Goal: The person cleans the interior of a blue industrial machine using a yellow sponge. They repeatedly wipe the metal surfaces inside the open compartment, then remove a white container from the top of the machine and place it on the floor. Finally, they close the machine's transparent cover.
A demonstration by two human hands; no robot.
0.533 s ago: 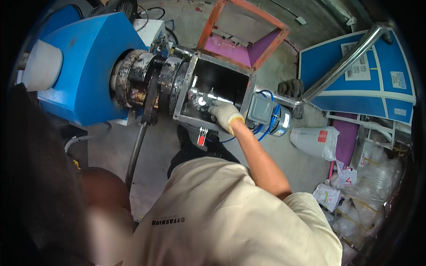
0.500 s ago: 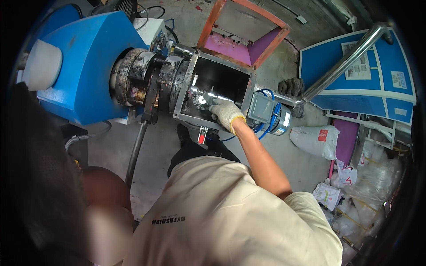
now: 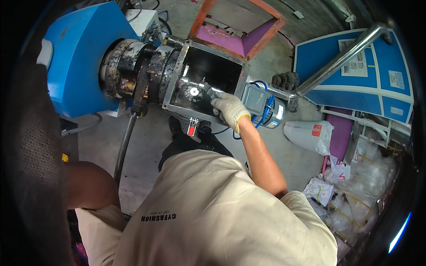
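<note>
My right hand (image 3: 230,111), in a cream knit glove with a yellow cuff, reaches over the near right rim of a square metal box (image 3: 167,93). Its fingers are curled. A grey piece (image 3: 209,91) juts from them into the box; whether it is a tool or a soiled glove finger, I cannot tell. Beside it, inside the dark box, are a shiny round hub (image 3: 194,91) and metal rods. My left arm (image 3: 91,184) is bent up at the left. Dark knit cloth (image 3: 33,177), probably my left glove, fills the left edge, too close to show its fingers.
A blackened barrel (image 3: 128,66) joins the box to a blue machine housing (image 3: 91,57). On the box's right is a grey motor (image 3: 275,113) with blue cables. Behind stands an orange-rimmed hopper (image 3: 193,29). A steel pipe (image 3: 341,60), white sack (image 3: 308,135) and plastic bags (image 3: 364,177) lie rightward.
My right hand has shifted slightly, and the grey piece now reaches farther forward into the box. The whole view has moved a little; the dark cloth still covers the left edge.
</note>
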